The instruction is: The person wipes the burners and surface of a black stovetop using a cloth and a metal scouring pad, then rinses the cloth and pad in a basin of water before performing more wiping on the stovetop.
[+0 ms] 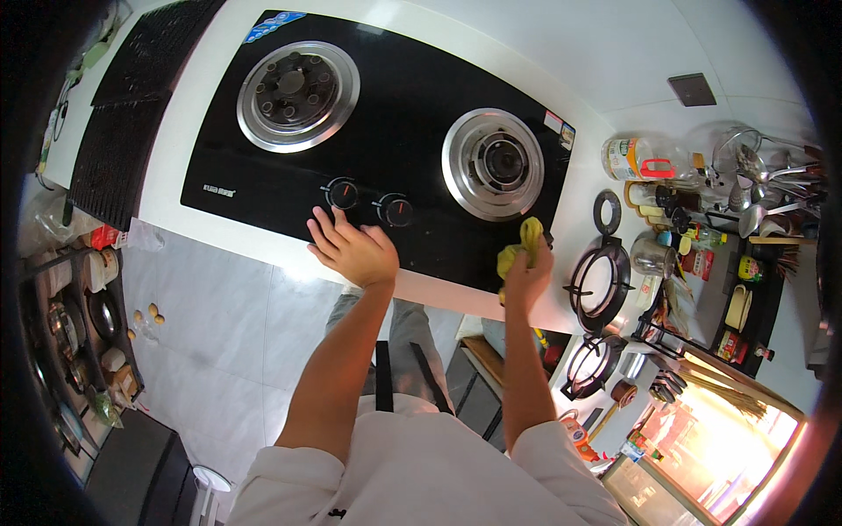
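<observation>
A black glass gas cooktop (388,98) is set in the white counter in front of me. My right hand (529,279) grips a crumpled yellow cloth (510,258) at the cooktop's front right corner. My left hand (358,253) is spread at the front edge, fingers apart and holding nothing, its fingertips close to the left control knob (342,194). Beside that knob sits the right control knob (398,212). The left burner (291,95) has its cap in place, while the right burner (503,161) shows an open ring. Neither burner carries a pan support.
Two black pan supports (572,283) (571,378) and a burner ring (606,212) lie on the right counter. A plastic oil jug (625,159), jars and a rack of ladles (753,214) stand beyond. A shelf rack (122,329) is at the left.
</observation>
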`<state>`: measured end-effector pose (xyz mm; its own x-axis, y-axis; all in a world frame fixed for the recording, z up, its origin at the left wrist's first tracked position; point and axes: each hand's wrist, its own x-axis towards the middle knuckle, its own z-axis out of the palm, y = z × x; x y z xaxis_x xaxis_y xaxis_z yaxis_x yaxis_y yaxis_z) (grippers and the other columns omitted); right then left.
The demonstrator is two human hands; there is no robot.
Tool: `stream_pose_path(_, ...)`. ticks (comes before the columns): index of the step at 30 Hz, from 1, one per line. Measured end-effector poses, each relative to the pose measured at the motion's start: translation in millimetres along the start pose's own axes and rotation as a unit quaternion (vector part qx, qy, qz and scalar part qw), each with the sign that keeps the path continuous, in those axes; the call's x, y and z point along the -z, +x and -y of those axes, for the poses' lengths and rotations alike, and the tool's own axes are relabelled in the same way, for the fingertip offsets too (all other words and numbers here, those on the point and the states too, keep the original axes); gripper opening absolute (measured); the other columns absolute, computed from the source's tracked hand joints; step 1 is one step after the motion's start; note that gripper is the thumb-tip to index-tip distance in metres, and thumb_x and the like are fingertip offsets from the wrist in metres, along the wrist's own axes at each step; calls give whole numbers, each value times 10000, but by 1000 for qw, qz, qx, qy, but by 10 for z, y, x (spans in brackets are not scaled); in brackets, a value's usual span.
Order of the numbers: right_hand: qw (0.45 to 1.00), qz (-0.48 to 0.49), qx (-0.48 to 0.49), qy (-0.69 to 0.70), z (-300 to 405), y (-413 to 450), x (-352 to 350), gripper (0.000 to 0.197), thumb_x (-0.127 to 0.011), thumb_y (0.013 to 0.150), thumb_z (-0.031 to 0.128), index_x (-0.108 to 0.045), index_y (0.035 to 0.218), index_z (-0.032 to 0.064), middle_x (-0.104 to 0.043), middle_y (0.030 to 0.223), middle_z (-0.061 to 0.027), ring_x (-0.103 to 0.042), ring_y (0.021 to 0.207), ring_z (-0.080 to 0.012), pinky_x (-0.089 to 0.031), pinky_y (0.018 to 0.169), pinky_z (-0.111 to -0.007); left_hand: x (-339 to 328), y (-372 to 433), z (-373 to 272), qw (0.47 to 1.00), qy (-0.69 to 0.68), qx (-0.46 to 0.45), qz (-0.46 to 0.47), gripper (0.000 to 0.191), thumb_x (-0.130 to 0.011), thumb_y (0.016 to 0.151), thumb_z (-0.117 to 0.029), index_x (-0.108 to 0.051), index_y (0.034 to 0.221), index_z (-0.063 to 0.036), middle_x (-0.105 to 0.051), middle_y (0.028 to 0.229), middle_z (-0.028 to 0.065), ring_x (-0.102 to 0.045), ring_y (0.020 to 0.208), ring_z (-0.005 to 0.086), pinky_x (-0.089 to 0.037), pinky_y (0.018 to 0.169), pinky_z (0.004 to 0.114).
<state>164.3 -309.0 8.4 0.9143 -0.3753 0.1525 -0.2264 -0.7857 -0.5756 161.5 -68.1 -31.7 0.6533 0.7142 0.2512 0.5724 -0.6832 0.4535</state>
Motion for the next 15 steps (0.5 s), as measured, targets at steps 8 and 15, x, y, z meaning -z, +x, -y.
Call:
stream_pose_path(8, 984, 53, 21, -167, 447, -234, -529, 710, -614, 945, 358, -413, 1587, 134, -293, 1651, -266, -319, 1493, -468, -265, 1161, -641, -16, 0, 12, 1000, 19, -9, -2, 540, -527, 883, -169, -513, 1397, -4, -409, 1597, 188, -311, 1507, 416, -173, 1228, 617)
stream_pose_path(15, 988, 103, 101, -63, -216, 927, -376, 596, -513, 941, 228, -509, 1531, 143, -391, 1617, -213, -366, 1472, -440, -268, 1196, -567, -5, -7, 34, 1000, 4, -30, -7, 525, -506, 892, -161, -509, 1386, 19, -399, 1597, 203, -295, 1503, 437, -187, 1221, 614)
